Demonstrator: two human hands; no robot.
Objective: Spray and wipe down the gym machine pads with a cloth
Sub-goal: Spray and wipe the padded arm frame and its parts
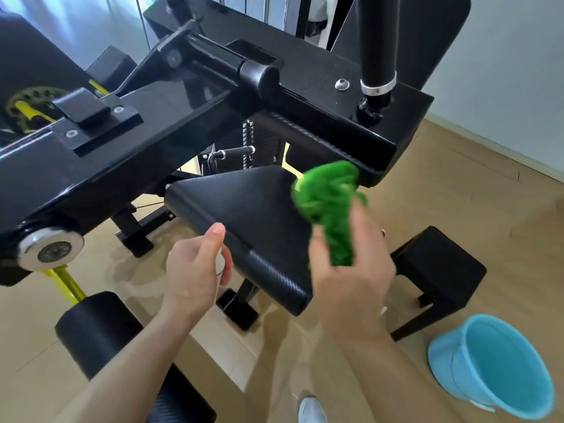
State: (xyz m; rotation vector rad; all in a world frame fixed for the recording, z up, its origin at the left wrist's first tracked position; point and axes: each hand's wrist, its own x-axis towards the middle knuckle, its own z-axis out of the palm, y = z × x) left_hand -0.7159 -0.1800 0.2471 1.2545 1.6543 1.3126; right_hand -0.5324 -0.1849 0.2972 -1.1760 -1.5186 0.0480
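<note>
A black textured seat pad (244, 215) of the gym machine lies in the middle of the view. My left hand (195, 270) grips a small white spray bottle (220, 267) at the pad's near left edge, thumb raised on top; most of the bottle is hidden by my fingers. My right hand (351, 279) holds a bunched green cloth (329, 206) just above the pad's right corner. The cloth is blurred. A second black pad (329, 138) runs above and behind the seat.
The machine's black frame (152, 117) crosses the upper left, with an upright black post (378, 41) at the right. A black roller pad (97, 328) sits lower left. A light blue bucket (494, 367) stands on the wooden floor at lower right, beside a black footrest (439, 264).
</note>
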